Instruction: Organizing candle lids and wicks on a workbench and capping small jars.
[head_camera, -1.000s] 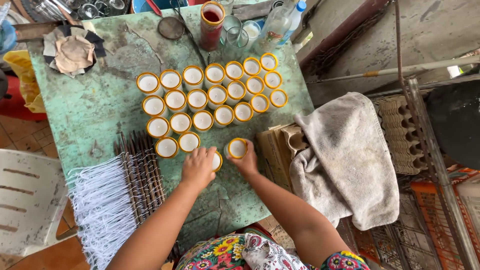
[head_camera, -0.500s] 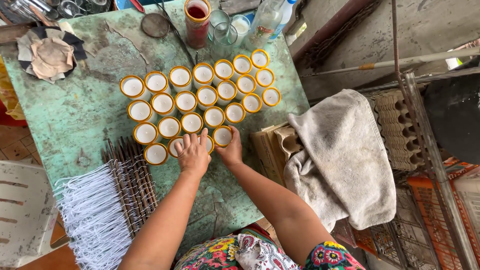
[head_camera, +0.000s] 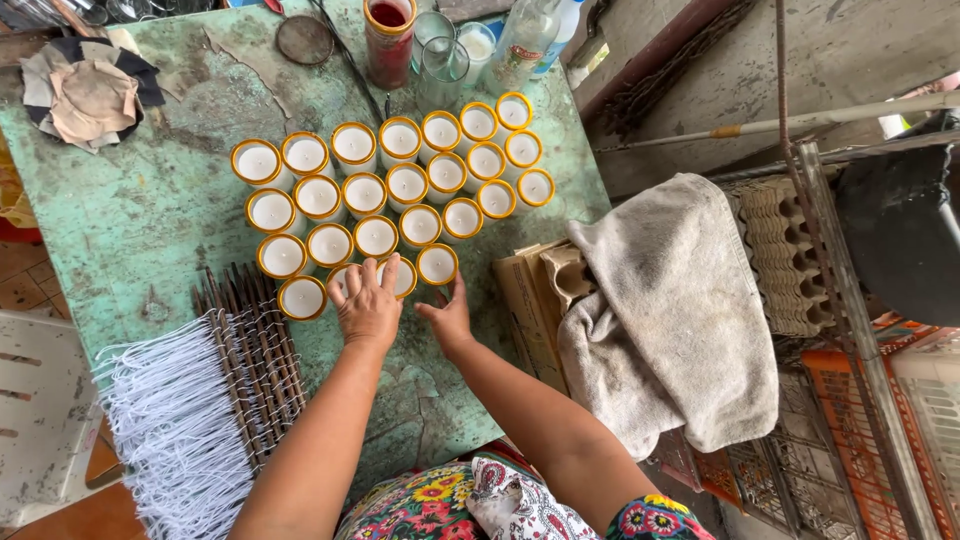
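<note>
Several yellow-rimmed cups of white wax (head_camera: 400, 190) stand packed in rows on a worn green table (head_camera: 140, 220). My left hand (head_camera: 368, 300) lies flat over two cups in the nearest row, fingers spread across their tops. My right hand (head_camera: 447, 316) presses its fingertips against the side of the end cup (head_camera: 437, 264) of that row. Neither hand lifts a cup.
White strings on thin dark sticks (head_camera: 200, 400) lie at the table's near left. A red-filled glass jar (head_camera: 388, 40), empty glasses (head_camera: 442, 62) and bottles (head_camera: 520, 45) stand at the far edge, cloth scraps (head_camera: 90, 95) far left. A grey towel (head_camera: 670, 310) covers egg trays on the right.
Both hands have slid the two nearest cups forward into the group; the loose cups now sit tight against the rows. The camera view has shifted slightly.
</note>
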